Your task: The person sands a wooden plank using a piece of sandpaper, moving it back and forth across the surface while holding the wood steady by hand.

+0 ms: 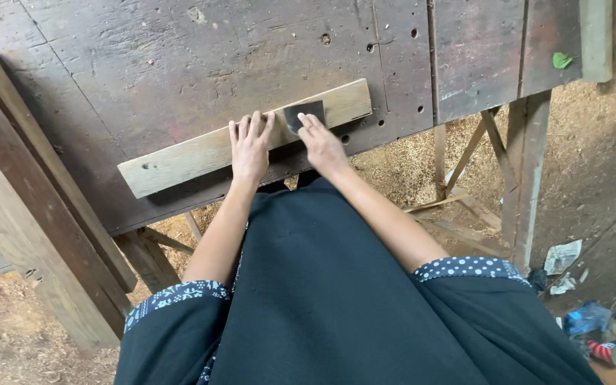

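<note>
A pale wooden plank point(180, 158) lies slanted along the front edge of a dark, worn workbench point(201, 64). My left hand point(249, 146) rests flat on the plank, fingers spread, near its middle. My right hand point(320, 142) presses a small dark sheet of sandpaper point(306, 113) against the plank's top face, just right of the left hand, with the fingertips on the sheet.
Thick timber boards point(30, 207) lean at the left of the bench. Sawdust covers the floor point(393, 171) under the bench, between its wooden legs point(525, 178). Crumpled paper point(561, 257) and cans point(607, 351) lie at the lower right. A green leaf point(562, 60) sits on the bench's far right.
</note>
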